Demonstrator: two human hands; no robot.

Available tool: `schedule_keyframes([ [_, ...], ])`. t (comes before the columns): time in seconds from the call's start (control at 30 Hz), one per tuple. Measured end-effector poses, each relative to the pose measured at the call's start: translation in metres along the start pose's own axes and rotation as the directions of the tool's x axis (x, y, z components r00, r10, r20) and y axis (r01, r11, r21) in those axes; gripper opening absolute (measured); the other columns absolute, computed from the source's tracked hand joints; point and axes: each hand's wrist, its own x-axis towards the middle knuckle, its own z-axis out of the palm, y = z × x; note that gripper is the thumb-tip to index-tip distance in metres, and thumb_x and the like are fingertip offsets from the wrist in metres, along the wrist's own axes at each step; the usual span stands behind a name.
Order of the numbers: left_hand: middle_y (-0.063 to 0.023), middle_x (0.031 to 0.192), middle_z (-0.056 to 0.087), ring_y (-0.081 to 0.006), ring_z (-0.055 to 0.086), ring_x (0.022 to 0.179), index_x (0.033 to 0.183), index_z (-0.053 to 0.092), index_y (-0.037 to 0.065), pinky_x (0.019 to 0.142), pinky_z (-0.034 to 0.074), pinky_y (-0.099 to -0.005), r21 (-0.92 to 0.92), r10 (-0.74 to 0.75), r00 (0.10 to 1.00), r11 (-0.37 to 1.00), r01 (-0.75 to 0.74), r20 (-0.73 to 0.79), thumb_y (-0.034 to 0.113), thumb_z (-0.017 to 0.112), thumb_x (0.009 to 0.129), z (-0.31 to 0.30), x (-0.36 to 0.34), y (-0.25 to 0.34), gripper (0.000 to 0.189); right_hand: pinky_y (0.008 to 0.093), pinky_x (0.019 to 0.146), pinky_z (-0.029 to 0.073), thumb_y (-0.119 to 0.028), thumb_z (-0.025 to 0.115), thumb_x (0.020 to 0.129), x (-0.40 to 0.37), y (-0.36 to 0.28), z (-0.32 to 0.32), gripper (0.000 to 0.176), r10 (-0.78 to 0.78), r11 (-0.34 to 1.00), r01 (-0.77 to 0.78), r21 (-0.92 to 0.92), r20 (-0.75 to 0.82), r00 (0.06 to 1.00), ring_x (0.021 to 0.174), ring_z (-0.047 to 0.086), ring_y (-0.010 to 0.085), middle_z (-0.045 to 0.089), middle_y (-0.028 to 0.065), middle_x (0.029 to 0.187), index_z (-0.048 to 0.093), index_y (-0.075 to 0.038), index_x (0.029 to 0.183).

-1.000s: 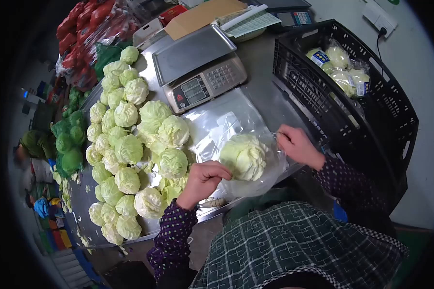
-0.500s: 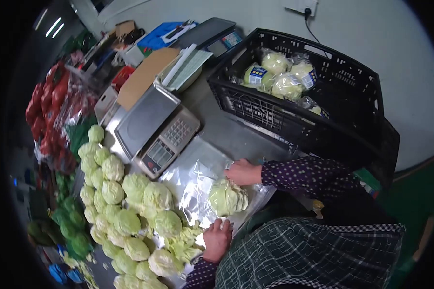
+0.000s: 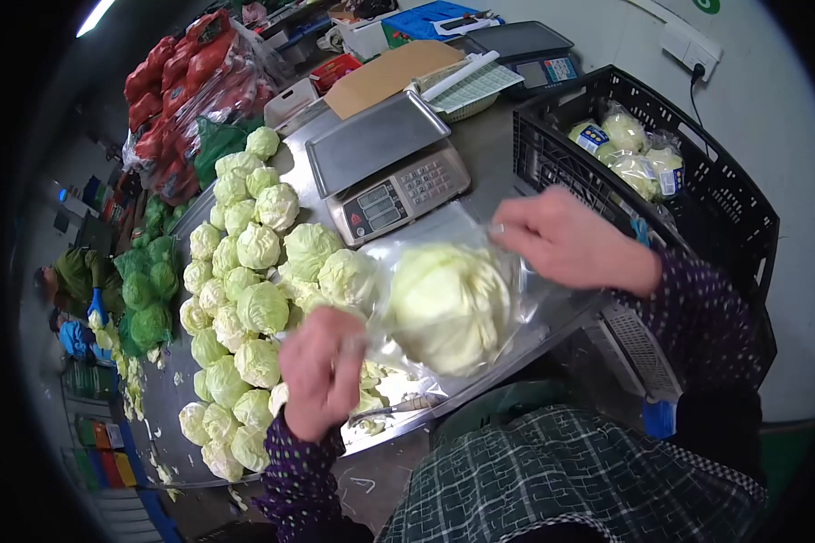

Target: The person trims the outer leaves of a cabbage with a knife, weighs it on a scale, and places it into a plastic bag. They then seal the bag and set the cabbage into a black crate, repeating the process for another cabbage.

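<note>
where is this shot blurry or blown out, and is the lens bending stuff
Head view: the left hand is clearly smeared, likely by motion; the ceiling light is blown out; glare whitens the metal table around the knife. Head view: corners go black, and the black crate bows toward the right edge, as with a wide-angle lens.

Produce packing room, scale (image 3: 394, 176), cabbage heap (image 3: 263, 308)
</note>
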Motion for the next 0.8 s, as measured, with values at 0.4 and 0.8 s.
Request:
schedule_keyframes([
  [0.4, -0.0029, 0.067, 0.053, -0.0115, 0.046, 0.055, 0.074, 0.053, -0.001, 0.051, 0.036, -0.0264, -0.128, 0.102, 0.953, 0.981, -0.144, -0.286, 0.005, 0.054, 0.093, -0.032, 0.024, 0.022, 0.019, 0.0409, 0.062, 0.048, -0.017, 0.058, 0.085, 0.01, -0.052, -0.029, 0.022, -0.173, 0.941, 0.131, -0.313, -0.108, 0.979, 0.067, 0.061, 0.037, 0.059, 0.0232, 0.07, 0.064, 0.004, 0.079],
  [0.8, -0.0128, 0.077, 0.059, -0.027, 0.059, 0.065, 0.078, 0.058, -0.001, 0.056, 0.048, -0.0344, 0.08, 0.08, 0.995, 0.993, -0.084, 0.052, -0.001, 0.066, 0.08, 0.028, -0.071, 0.009, 0.009, 0.0441, 0.074, 0.052, -0.02, 0.06, 0.08, -0.051, 0.049, 0.047, 0.021, 0.146, 0.981, -0.15, -0.119, -0.045, 0.988, 0.081, 0.065, 0.0379, 0.066, 0.0212, 0.081, 0.069, -0.002, 0.082],
])
